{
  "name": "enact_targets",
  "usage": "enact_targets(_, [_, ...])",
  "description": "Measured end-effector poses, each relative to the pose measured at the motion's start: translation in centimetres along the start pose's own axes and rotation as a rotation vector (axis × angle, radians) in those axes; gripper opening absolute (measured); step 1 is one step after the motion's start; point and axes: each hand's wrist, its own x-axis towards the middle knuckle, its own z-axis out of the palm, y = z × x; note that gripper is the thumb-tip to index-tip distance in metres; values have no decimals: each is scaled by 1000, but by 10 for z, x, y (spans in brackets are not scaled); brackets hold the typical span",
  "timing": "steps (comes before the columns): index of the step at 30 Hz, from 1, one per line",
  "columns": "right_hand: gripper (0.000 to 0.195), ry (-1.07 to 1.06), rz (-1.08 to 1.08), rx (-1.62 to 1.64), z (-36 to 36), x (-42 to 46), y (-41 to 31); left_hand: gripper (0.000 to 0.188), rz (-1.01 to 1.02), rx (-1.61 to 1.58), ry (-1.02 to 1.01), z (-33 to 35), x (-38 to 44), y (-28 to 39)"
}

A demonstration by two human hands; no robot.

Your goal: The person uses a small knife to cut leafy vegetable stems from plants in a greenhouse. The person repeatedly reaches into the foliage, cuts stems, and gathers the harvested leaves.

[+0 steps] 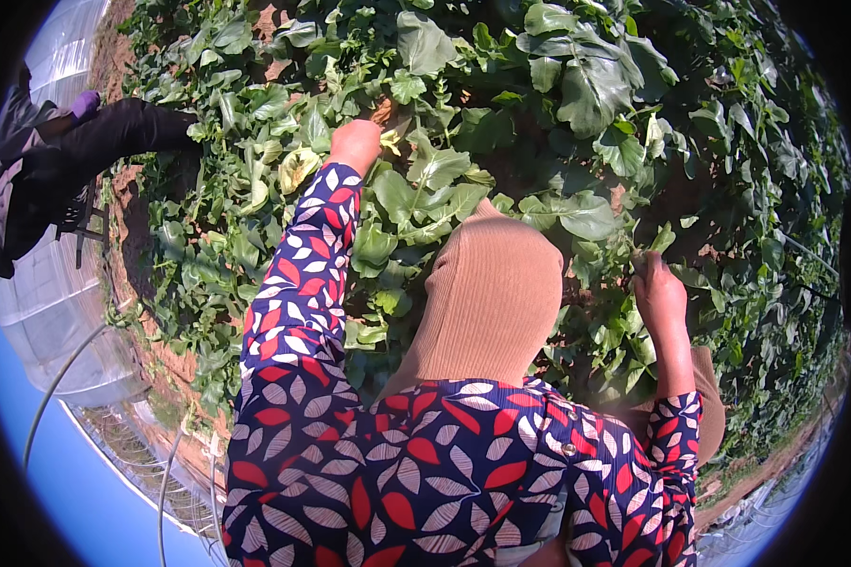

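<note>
My left hand (356,145) reaches forward into low, broad-leaved green plants, knuckles up and fingers curled out of sight. Right by its fingertips are a dried brown leaf (383,112) and a yellow leaf (391,142); whether the fingers grip either is hidden. A larger pale yellowing leaf (296,170) lies just left of the wrist. My right hand (661,292), bent at the wrist, has thumb and fingers closed around a thin green plant stem (632,249) among the foliage. Between the hands, my knee in tan ribbed cloth (500,298) juts over broad green leaves (432,195).
Another person (49,163), in dark clothes with a purple glove, is at the far left near the crop's edge. Behind stands plastic greenhouse sheeting (64,326) with a curved hoop pole (57,390). Dense leafy crop (773,212) spreads to the right.
</note>
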Motion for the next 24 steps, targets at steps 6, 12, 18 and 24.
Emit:
enact_targets(6, [41, -12, 21, 5, -2, -2, -2, 21, -38, 106, -131, 26, 11, 3])
enact_targets(12, [41, -44, 39, 2, -3, -1, -3, 18, -107, 83, -4, 24, 7, -2])
enact_targets(18, [41, -28, 20, -3, 1, -1, 0, 14, -192, -171, 295, 11, 1, 0])
enact_targets(24, [39, -33, 11, -10, -2, -1, -2, 20, -345, -179, 246, 0, 3, -43])
